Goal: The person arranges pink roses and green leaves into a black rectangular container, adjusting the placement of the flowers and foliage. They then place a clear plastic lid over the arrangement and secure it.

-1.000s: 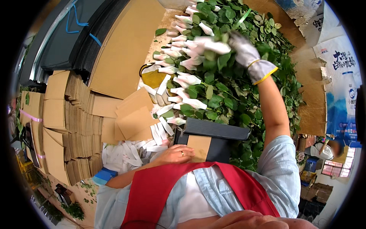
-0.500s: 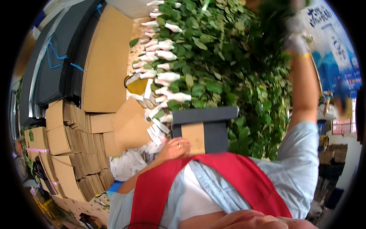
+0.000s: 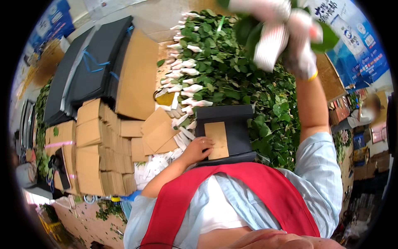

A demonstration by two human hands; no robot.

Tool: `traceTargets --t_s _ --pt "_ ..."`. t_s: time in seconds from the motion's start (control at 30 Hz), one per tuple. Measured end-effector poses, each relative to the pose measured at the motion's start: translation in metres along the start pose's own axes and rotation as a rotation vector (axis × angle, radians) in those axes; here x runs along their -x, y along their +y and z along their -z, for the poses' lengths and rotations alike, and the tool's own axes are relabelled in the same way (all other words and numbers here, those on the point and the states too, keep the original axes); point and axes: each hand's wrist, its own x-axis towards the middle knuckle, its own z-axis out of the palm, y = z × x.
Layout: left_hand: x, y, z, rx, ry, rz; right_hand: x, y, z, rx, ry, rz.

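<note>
My right hand (image 3: pixel 299 62), in a pale glove, is raised at the upper right. It is closed round a few leafy roses (image 3: pixel 271 47) whose heads sit in white sleeves; motion blurs them, and the fingers are partly hidden. My bare left hand (image 3: pixel 199 149) lies with fingers stretched out at the left edge of a small brown cardboard piece (image 3: pixel 217 139). That piece rests on a black folded sheet (image 3: pixel 238 135) close to my red apron. Beyond it spreads a big pile of leafy roses (image 3: pixel 232 74), their white-sleeved heads toward the left.
Left stand stacks of brown cardboard pieces (image 3: pixel 89 133) and tall black sheets (image 3: pixel 93 70) tied with blue string. White paper scraps (image 3: pixel 157 166) and loose cardboard (image 3: pixel 159 130) lie beside my left forearm. A blue printed panel (image 3: pixel 358 45) is far right; another person (image 3: pixel 365 114) is there.
My right hand has swung leftward from the upper right, bringing white-sleeved rose heads into view. My left hand stays by the cardboard. The whole view has shifted somewhat.
</note>
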Motion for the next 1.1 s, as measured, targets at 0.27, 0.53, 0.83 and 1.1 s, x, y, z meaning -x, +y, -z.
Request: traceTargets --t_s 0.27,0.53,0.83,1.1 --pt "0.022 0.109 0.087 0.74 0.643 -0.089 0.079 0.071 -0.118 0.691 -0.468 0.172" --pt "0.1 0.183 0.122 -0.359 0.628 -0.042 0.082 0.099 -0.13 0.648 -0.643 0.117" --pt "0.098 0.195 0.123 -0.615 0.55 -0.033 0.073 0.112 -0.164 0.58 -0.7 0.272" --pt "0.072 0.206 0.157 -0.822 0.509 -0.186 0.067 0.114 -0.185 0.565 -0.804 0.342"
